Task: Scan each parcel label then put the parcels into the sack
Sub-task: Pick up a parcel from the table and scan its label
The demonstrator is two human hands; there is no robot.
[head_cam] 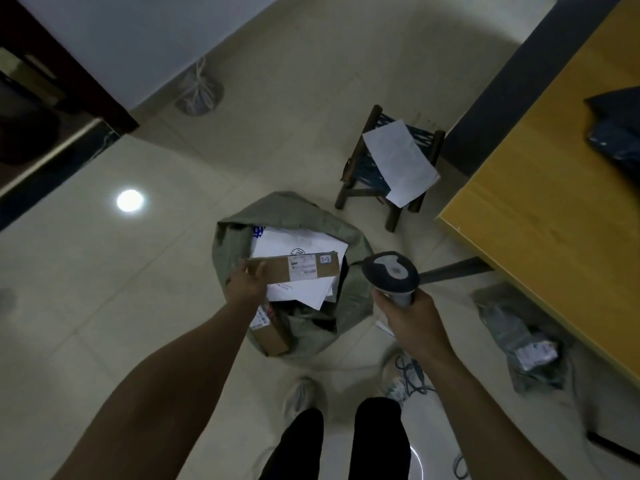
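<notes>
Head: left hand (pixel 247 280) grips box (pixel 301 268) over sack (pixel 228 244); right hand (pixel 412 318) grips scanner (pixel 391 273); floor (pixel 104 289) open left.

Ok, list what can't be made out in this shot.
Head view:
- Print on the cardboard box: too small.
- Lower contents of the sack: buried under parcels.
- Part of the dark bag on the table: cut by right edge.
- Handle of the scanner: wrapped by the right hand.

place: parcel-sorting room | evidence: tiled floor (pixel 104 271), sack (pixel 349 306) of parcels, wooden table (pixel 554 202)
</notes>
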